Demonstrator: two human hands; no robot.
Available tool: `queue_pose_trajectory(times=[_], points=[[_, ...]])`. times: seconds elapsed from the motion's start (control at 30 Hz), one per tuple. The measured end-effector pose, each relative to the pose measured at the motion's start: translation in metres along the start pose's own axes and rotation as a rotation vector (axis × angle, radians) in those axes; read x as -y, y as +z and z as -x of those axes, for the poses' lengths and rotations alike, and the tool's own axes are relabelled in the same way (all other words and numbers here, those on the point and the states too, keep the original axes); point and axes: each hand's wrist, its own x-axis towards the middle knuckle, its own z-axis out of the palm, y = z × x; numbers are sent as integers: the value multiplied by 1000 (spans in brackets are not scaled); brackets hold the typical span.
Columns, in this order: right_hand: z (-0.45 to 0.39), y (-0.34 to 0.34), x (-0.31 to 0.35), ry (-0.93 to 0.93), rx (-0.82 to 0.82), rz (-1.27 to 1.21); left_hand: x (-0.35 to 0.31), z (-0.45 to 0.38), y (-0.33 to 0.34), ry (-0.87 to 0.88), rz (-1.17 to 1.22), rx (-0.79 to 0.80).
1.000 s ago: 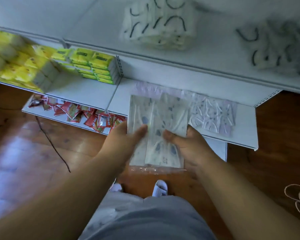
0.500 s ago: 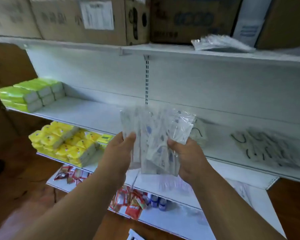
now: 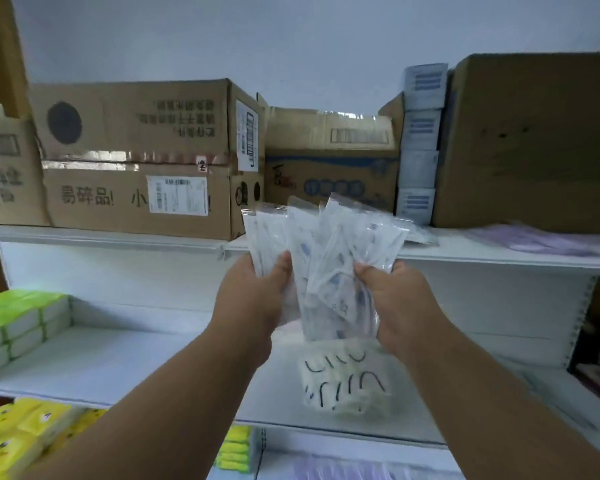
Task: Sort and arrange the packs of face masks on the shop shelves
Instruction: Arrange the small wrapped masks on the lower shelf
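A fanned bundle of clear-wrapped white mask packs with blue prints (image 3: 326, 258) is held up in front of the top shelf edge (image 3: 482, 256). My left hand (image 3: 253, 299) grips its left side and my right hand (image 3: 399, 303) grips its right side. On the middle shelf (image 3: 118, 368), below the bundle, lies a pile of white mask packs with black ear loops (image 3: 343, 382). Purple mask packs (image 3: 541, 240) rest on the top shelf at right, and more clear packs (image 3: 420, 235) lie just behind the bundle.
Cardboard boxes (image 3: 136, 157) and a tall brown box (image 3: 527, 140) fill the back of the top shelf, with small white-blue boxes (image 3: 420, 143) between. Green tissue packs (image 3: 18, 320) sit at the middle shelf's left. Yellow packs (image 3: 21, 438) lie lower left.
My view and both hands rose from the low shelves to the top shelf, carrying the bundle upward. Both hands kept their grip on it.
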Motion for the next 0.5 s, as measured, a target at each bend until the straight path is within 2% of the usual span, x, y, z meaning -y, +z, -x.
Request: queue_pose_trajectory(times=[0.1, 0.2, 0.27, 0.5], points=[[-37, -14, 29, -102, -107, 105, -14, -37, 35, 12, -24, 93], [-83, -29, 56, -197, -177, 259, -31, -75, 76, -30, 71, 175], [-118, -40, 73, -229, -198, 313, -41, -103, 100, -27, 7, 194], [-244, -62, 92, -236, -134, 668, -34, -202, 158, -20, -247, 124]])
